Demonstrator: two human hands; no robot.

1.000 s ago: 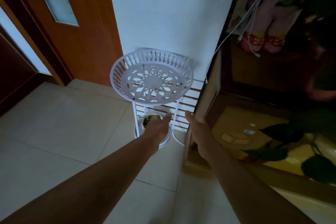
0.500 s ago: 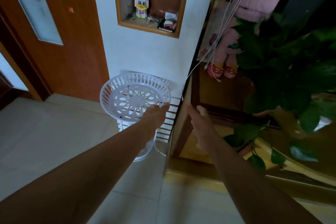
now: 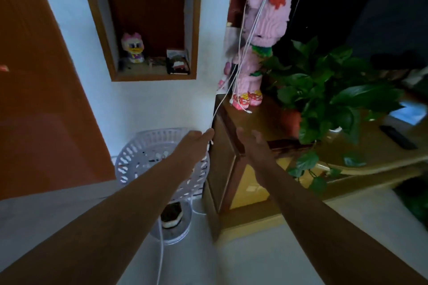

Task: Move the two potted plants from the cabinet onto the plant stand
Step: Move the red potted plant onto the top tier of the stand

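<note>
A leafy green plant in a reddish pot (image 3: pixel 290 120) stands on the wooden cabinet (image 3: pixel 261 122) at the right, its vines trailing over the front edge. The white plastic plant stand (image 3: pixel 139 157) sits left of the cabinet against the wall; its top tray holds nothing, and a small pot of dark soil (image 3: pixel 171 215) rests on its lower tier. My left hand (image 3: pixel 193 143) hovers over the top tray's right rim, fingers loose and holding nothing. My right hand (image 3: pixel 251 143) is open above the cabinet's front left corner, short of the pot.
A pink knitted doll (image 3: pixel 259 53) stands at the cabinet's back left with white cords (image 3: pixel 240 76) hanging in front of it. A wall niche (image 3: pixel 148 21) holds a small figurine. An orange door (image 3: pixel 41 99) is at the left. A dark remote (image 3: pixel 399 137) lies on the cabinet.
The view has swung up and right, from the stand toward the cabinet. Both hands have risen from beside the stand's lower tier to cabinet-top height, still holding nothing.
</note>
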